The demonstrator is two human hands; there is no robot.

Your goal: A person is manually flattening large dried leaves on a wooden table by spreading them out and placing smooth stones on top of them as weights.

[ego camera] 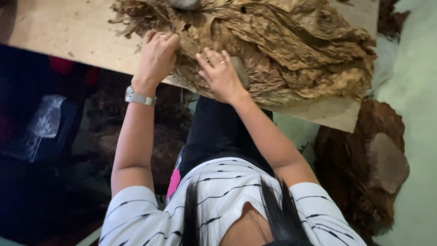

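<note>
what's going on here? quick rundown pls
A person in a striped white shirt is working a big pile of dried brown leaves, likely tobacco, heaped on a board. The left hand, with a metal wristwatch, presses into the near edge of the pile with fingers curled. The right hand lies flat on the leaves beside it, next to a grey stone. A second, darker heap of leaves sits on the floor to the right, with another flat stone on top.

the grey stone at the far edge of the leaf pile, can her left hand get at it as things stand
Probably yes. The left hand rests on the near edge of the dried leaf pile, and the grey stone sits on top of the pile just beyond it, with only loose leaves between and nothing covering it.
</note>
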